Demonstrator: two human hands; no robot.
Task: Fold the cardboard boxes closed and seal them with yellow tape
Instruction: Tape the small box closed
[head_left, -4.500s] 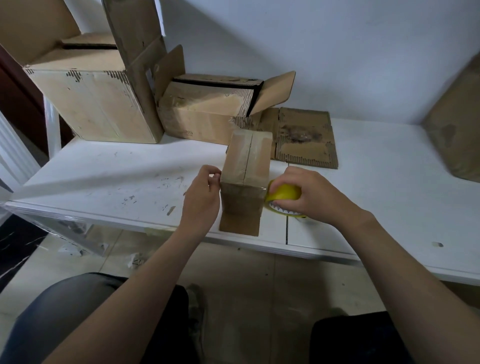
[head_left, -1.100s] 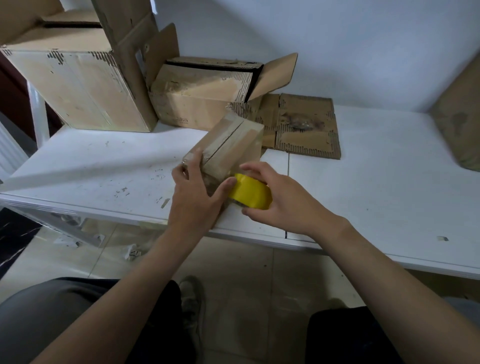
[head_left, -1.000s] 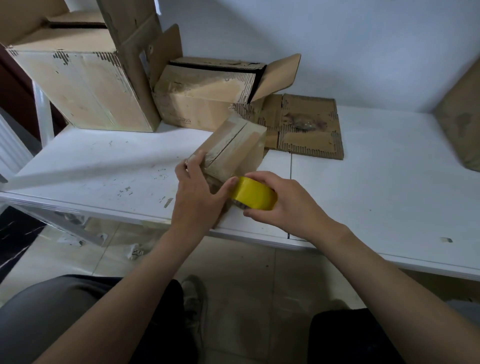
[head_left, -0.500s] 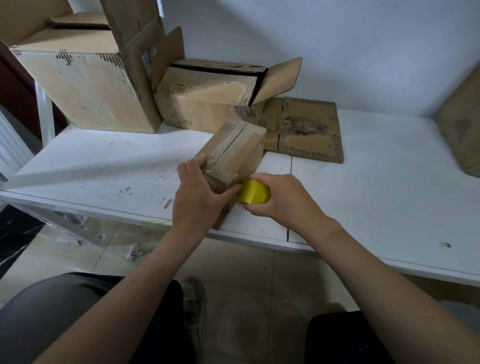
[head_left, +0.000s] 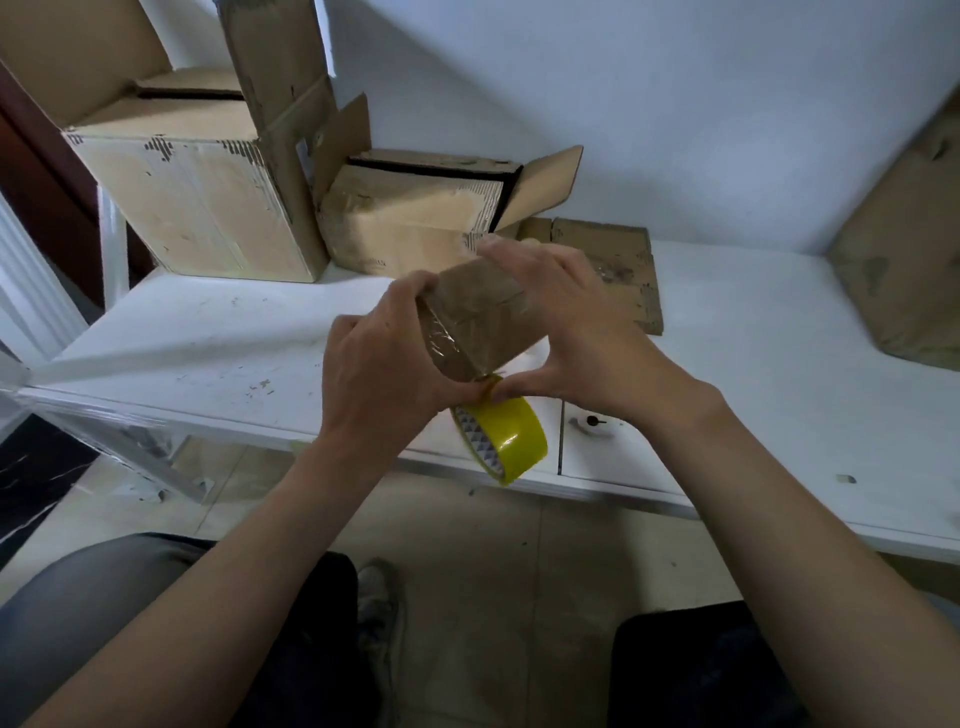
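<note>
A small closed cardboard box (head_left: 480, 317) is lifted off the white table (head_left: 779, 374), held between both hands, with glossy tape across its near face. My left hand (head_left: 382, 371) grips its left side, thumb near the bottom corner. My right hand (head_left: 576, 332) curls over its right side, thumb and finger pinching at the bottom corner where the tape strip leaves the box. A yellow tape roll (head_left: 501, 439) hangs just below that corner, over the table's front edge.
A large open box (head_left: 197, 197) stands at the back left, a medium box (head_left: 410, 228) with raised flaps beside it. Flat cardboard (head_left: 618, 270) lies behind the hands. Another cardboard sheet (head_left: 904, 270) leans at the right. Floor and my knees are below.
The small box has been lifted off the table and turned. My right hand let go of the yellow roll and took the box; the roll now dangles below it.
</note>
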